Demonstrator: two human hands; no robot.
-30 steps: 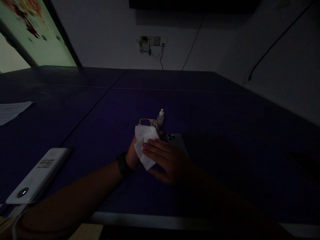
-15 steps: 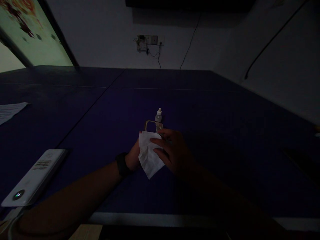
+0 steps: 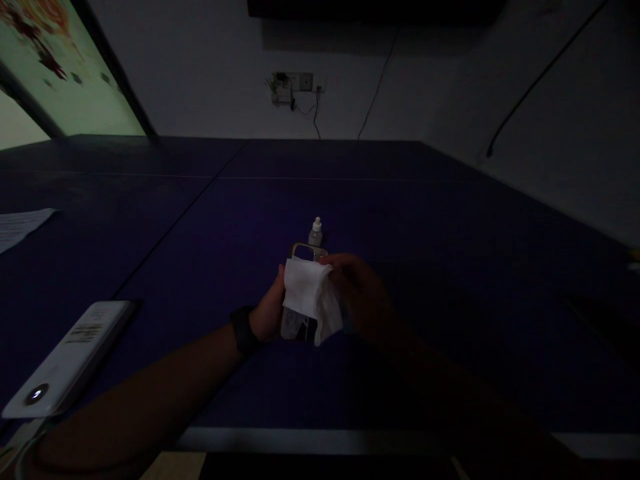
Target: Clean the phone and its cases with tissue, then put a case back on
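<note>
A phone case (image 3: 294, 325) with a large camera cutout at its top end is held by my left hand (image 3: 269, 312), whose fingers wrap its left edge; a dark picture shows on its lower part. My right hand (image 3: 364, 293) pinches a white wipe (image 3: 304, 285) at the case's upper right. The wipe drapes over the middle of the case, its right side hanging in folds. Just beyond the case stands a small clear bottle (image 3: 315, 235) with a white dropper-like cap. Most fingers of my right hand are in deep shadow.
A white power bank (image 3: 75, 353) with a lit display lies on the blue table (image 3: 425, 227) at the left, a cable near its lower end. Farther left is a printed paper sheet (image 3: 23, 227). Wall sockets (image 3: 295, 83) with cables are beyond the table.
The wipe has shifted up and right and bunched toward my right hand. The lower part of the phone case now shows, where the wipe covered it before.
</note>
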